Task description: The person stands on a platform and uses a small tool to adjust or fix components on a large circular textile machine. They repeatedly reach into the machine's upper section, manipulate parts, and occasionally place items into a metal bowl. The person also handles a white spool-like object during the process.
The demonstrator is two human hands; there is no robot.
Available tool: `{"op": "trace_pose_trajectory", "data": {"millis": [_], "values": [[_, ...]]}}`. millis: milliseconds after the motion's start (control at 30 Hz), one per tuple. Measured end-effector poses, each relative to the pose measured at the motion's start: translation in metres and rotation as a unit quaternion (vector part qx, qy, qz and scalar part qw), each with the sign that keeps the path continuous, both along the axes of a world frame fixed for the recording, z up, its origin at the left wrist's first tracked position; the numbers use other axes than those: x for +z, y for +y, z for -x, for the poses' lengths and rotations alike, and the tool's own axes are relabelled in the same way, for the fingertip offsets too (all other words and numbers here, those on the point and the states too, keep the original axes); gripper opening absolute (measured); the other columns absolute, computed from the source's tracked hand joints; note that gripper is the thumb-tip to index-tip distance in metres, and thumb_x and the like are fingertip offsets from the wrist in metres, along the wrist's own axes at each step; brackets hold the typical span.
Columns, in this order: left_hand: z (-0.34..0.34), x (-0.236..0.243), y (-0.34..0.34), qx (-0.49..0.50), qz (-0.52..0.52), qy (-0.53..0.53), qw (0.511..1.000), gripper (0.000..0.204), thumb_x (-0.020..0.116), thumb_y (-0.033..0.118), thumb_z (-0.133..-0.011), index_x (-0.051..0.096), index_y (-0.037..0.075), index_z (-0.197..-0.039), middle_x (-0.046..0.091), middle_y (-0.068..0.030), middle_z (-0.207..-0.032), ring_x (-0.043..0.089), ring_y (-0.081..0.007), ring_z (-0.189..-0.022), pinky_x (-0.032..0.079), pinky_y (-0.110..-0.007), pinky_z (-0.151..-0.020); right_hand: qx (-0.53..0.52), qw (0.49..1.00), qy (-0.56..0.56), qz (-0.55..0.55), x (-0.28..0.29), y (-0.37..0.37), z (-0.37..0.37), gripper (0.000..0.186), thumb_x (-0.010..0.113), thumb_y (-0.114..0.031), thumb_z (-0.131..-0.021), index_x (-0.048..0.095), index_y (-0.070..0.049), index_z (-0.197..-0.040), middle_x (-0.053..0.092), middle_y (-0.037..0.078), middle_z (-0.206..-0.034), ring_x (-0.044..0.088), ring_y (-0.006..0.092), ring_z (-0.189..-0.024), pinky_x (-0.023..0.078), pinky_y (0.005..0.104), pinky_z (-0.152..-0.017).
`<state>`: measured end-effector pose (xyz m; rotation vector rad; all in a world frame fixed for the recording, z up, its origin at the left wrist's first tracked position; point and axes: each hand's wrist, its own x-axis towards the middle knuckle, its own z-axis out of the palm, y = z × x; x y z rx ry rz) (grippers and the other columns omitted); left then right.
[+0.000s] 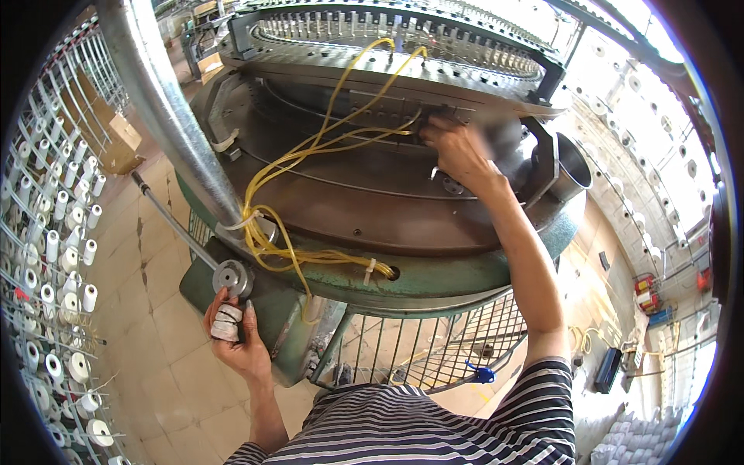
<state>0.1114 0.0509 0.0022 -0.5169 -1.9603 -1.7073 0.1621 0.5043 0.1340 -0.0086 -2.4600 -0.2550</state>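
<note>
My left hand (242, 341) curls its fingers and thumb around a white-wrapped handle (226, 322). Just beyond it is a round grey metal hub (232, 277), from which a long metal rod (174, 221) runs up and left. My right hand (463, 159) reaches over the round knitting machine (341, 209), below its raised needle ring. Its fingers are bent together at dark parts beside the ends of the yellow tubes (360, 138); what they hold is hidden. A small white-tipped lever (434, 173) stands just under this hand.
A thick steel post (159, 101) rises at left, with yellow tubes tied at its foot. Racks of white yarn cones (50, 248) line the left side. A metal cup (572, 167) sits at the machine's right. Below are a green wire guard (434, 341) and tiled floor (155, 372).
</note>
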Motion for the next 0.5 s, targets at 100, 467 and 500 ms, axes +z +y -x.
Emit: {"op": "trace_pose_trajectory", "data": {"millis": [100, 467, 500], "values": [[0.0, -0.001, 0.0, -0.019, -0.024, -0.015, 0.999, 0.04, 0.071, -0.005, -0.09, 0.062, -0.004, -0.129, 0.057, -0.0103, -0.132, 0.064, -0.0199, -0.112, 0.051, -0.032, -0.097, -0.032, 0.999, -0.013, -0.008, 0.002, -0.006, 0.005, 0.017, 0.069, -0.003, -0.079, 0.074, -0.002, -0.096, 0.067, 0.014, -0.101, 0.066, 0.0373, -0.096, 0.055, 0.0486, -0.079], [0.003, -0.008, -0.001, -0.035, -0.042, -0.008, 0.999, 0.035, 0.067, -0.006, -0.093, 0.06, -0.006, -0.128, 0.059, -0.0104, -0.134, 0.063, -0.0195, -0.113, 0.051, -0.03, -0.097, -0.072, 0.964, 0.159, 0.203, 0.08, 0.004, -0.132, 0.018, 0.073, -0.01, -0.09, 0.075, 0.001, -0.104, 0.074, 0.013, -0.079, 0.067, 0.0158, -0.07, 0.053, 0.0343, -0.069], [0.004, -0.008, -0.001, -0.032, -0.025, -0.003, 0.999, 0.035, 0.066, -0.006, -0.094, 0.06, -0.007, -0.128, 0.059, -0.0103, -0.134, 0.062, -0.0196, -0.114, 0.051, -0.03, -0.097, -0.124, 0.947, 0.145, 0.258, 0.09, 0.024, -0.154, 0.022, 0.073, -0.011, -0.091, 0.074, 0.004, -0.106, 0.075, 0.011, -0.08, 0.063, 0.0093, -0.073, 0.051, 0.0313, -0.068]]}}
